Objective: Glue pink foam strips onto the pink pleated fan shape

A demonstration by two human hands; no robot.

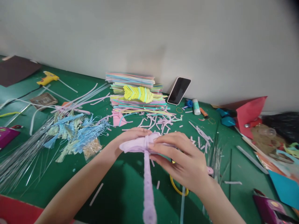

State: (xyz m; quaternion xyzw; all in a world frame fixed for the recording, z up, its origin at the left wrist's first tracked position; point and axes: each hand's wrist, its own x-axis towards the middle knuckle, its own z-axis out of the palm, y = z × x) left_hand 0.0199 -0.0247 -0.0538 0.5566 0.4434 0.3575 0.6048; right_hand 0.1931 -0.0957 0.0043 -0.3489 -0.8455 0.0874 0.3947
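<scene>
A lilac pipe-cleaner piece (134,145) is held up above the table between both hands. It has a broad padded top, and a twisted lilac stem (147,183) hangs from it toward me. My left hand (133,134) grips it from the far left side, its fingers partly hidden behind the piece. From the right, my right hand (184,155) pinches it near the join with the stem, thumb below and fingers on top. Partly covered by the right hand, a yellow loop (176,186) lies on the table. Lilac offcuts (156,121) are scattered behind the hands.
Bundled pipe cleaners (130,79), a yellow pipe-cleaner bundle (137,94) and a leaning phone (179,90) stand by the wall. Left are blue tassels (79,129), a bead bag (92,148), grey wires (25,155) and a yellow glue gun (48,78). Red paper (249,112) is right.
</scene>
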